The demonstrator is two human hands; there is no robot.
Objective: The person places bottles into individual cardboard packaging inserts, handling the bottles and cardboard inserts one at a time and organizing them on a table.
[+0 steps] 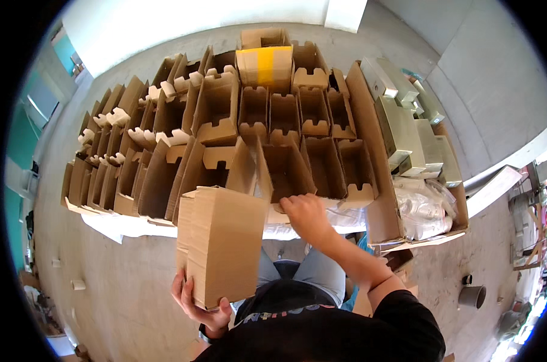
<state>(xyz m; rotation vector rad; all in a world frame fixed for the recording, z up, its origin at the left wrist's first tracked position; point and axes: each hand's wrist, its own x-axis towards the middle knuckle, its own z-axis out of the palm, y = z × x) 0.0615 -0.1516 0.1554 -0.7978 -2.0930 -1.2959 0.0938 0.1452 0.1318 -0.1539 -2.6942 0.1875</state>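
My left hand (200,304) holds a brown cardboard box (234,250) from below, fingers on its left side and thumb at its lower edge. The box is tilted in front of my body, left of centre. My right hand (308,218) is closed at the front edge of an open-topped cardboard bin (286,172) in the nearest row. Its fingers curl over that edge, and no contents can be made out in the bin. On the right of it stands another narrow open bin (323,169).
Several rows of open cardboard bins cover the table, some with notched fronts. A yellow-taped box (265,67) stands at the back. On the right, a large carton (373,175) holds pale boxes (394,130) and clear plastic bags (423,208). A grey bucket (472,296) is on the floor.
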